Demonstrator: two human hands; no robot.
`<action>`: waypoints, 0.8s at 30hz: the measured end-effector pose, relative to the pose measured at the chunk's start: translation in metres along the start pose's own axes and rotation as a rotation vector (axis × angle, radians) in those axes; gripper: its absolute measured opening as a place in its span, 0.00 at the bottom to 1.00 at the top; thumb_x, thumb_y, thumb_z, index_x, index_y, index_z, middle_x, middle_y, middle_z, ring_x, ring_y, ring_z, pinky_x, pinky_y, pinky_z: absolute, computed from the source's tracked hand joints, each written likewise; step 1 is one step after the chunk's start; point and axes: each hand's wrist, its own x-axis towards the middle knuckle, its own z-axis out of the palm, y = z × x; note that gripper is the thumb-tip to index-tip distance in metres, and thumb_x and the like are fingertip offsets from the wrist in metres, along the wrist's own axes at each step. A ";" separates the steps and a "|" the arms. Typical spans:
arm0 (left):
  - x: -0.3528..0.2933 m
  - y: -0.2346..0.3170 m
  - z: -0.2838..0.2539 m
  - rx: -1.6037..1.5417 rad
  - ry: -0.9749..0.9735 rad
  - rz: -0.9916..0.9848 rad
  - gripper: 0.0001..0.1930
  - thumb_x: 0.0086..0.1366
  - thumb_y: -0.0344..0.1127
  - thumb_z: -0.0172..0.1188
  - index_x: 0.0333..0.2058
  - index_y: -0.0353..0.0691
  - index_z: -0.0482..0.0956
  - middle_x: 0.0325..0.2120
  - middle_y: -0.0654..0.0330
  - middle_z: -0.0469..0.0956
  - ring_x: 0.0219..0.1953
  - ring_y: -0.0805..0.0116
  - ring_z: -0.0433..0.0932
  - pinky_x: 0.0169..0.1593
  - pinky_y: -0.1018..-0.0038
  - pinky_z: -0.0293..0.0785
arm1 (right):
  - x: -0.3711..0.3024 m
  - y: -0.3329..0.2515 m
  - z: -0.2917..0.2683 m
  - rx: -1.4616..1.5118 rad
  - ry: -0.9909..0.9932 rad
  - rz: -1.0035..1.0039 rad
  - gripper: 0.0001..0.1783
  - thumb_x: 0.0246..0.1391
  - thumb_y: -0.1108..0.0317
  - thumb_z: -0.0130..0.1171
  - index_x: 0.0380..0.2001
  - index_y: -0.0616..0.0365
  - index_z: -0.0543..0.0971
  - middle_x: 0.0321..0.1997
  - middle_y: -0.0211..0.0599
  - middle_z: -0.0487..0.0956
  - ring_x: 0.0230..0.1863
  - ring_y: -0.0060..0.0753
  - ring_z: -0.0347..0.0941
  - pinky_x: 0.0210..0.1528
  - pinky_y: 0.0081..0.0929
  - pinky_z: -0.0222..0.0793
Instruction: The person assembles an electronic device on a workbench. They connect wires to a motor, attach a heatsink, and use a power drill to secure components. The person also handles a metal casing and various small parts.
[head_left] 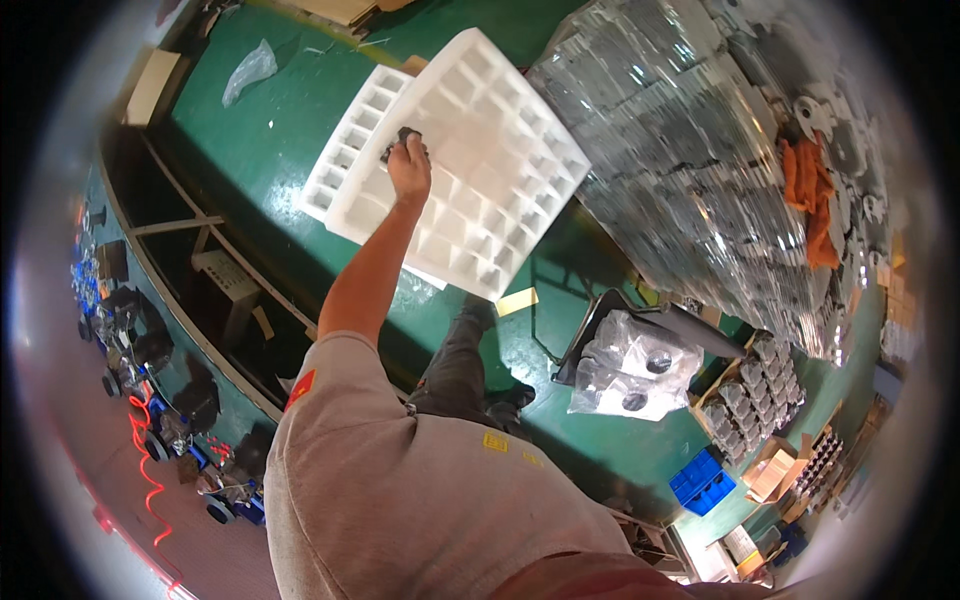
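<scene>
My left hand [409, 172] reaches out over a large white foam tray [480, 215] with many square compartments. Its fingers are closed around a small black part [404, 135], whose exact kind I cannot make out. The hand is above the tray's left side; whether it touches the foam is hard to tell. Beneath that tray, a second white compartment tray [345, 140] sticks out to the left. Inside the compartments I see no clear contents. My right hand does not show.
Tall stacks of grey, shiny sheet-like pieces [680, 130] stand at the right, with an orange cloth or glove [808, 195] on them. Nearer are plastic-bagged parts [640, 365] and a blue bin [702, 482]. A long bench [190, 310] curves along the left. Clear plastic [250, 70] lies on the green floor.
</scene>
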 end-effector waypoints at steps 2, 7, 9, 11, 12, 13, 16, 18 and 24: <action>-0.022 0.024 -0.003 0.087 -0.006 0.172 0.19 0.77 0.44 0.49 0.28 0.38 0.71 0.20 0.66 0.71 0.20 0.80 0.67 0.23 0.79 0.62 | -0.014 0.010 0.001 -0.104 0.023 -0.042 0.20 0.62 0.64 0.57 0.48 0.71 0.79 0.34 0.43 0.83 0.30 0.33 0.76 0.34 0.36 0.75; -0.039 0.015 0.003 0.054 0.095 0.049 0.22 0.77 0.43 0.49 0.25 0.32 0.75 0.18 0.57 0.75 0.20 0.66 0.71 0.28 0.64 0.69 | -0.012 0.012 0.014 0.310 -0.004 -0.058 0.20 0.64 0.66 0.56 0.53 0.72 0.77 0.36 0.41 0.82 0.29 0.30 0.75 0.32 0.32 0.74; -0.018 0.021 -0.008 0.218 -0.002 0.186 0.24 0.76 0.45 0.50 0.25 0.30 0.75 0.17 0.54 0.76 0.21 0.63 0.74 0.28 0.63 0.71 | -0.005 0.002 0.016 0.525 0.007 -0.052 0.20 0.65 0.67 0.56 0.54 0.70 0.76 0.37 0.40 0.82 0.31 0.28 0.76 0.33 0.29 0.74; 0.016 0.039 -0.020 0.063 0.038 0.098 0.25 0.74 0.46 0.51 0.26 0.29 0.75 0.17 0.55 0.76 0.19 0.64 0.74 0.24 0.65 0.71 | -0.022 -0.020 0.030 0.666 0.074 -0.020 0.18 0.64 0.66 0.56 0.52 0.68 0.78 0.38 0.40 0.84 0.35 0.27 0.79 0.37 0.27 0.76; 0.027 0.071 -0.018 -0.053 0.043 0.059 0.24 0.74 0.47 0.52 0.26 0.29 0.76 0.17 0.56 0.76 0.19 0.65 0.74 0.21 0.66 0.70 | -0.029 -0.010 0.038 0.683 0.086 -0.019 0.19 0.64 0.67 0.56 0.53 0.68 0.78 0.38 0.40 0.84 0.36 0.27 0.79 0.38 0.26 0.76; 0.036 0.094 -0.018 -0.079 0.123 0.104 0.24 0.73 0.46 0.52 0.26 0.30 0.76 0.17 0.57 0.75 0.18 0.66 0.74 0.20 0.67 0.70 | -0.032 -0.004 0.045 0.692 0.089 -0.024 0.19 0.64 0.68 0.56 0.54 0.68 0.77 0.38 0.40 0.84 0.36 0.27 0.79 0.38 0.26 0.76; 0.070 0.111 -0.036 0.103 0.190 0.144 0.20 0.70 0.48 0.54 0.27 0.37 0.77 0.18 0.60 0.72 0.18 0.70 0.72 0.22 0.70 0.77 | -0.039 0.016 0.059 0.615 0.075 -0.032 0.19 0.63 0.68 0.57 0.54 0.68 0.78 0.41 0.40 0.84 0.37 0.26 0.80 0.38 0.26 0.77; 0.097 0.103 -0.064 0.358 -0.120 -0.366 0.21 0.70 0.50 0.51 0.30 0.36 0.79 0.20 0.58 0.76 0.19 0.66 0.75 0.22 0.70 0.76 | -0.030 0.064 0.066 0.529 -0.016 -0.037 0.22 0.64 0.66 0.58 0.56 0.70 0.76 0.43 0.42 0.83 0.35 0.31 0.80 0.33 0.29 0.77; 0.064 0.158 -0.061 0.620 -0.060 -0.006 0.28 0.70 0.53 0.49 0.28 0.29 0.83 0.20 0.47 0.82 0.25 0.52 0.84 0.30 0.61 0.78 | -0.045 0.106 0.090 0.259 0.160 -0.129 0.20 0.56 0.65 0.60 0.46 0.70 0.83 0.35 0.40 0.85 0.36 0.28 0.81 0.40 0.32 0.78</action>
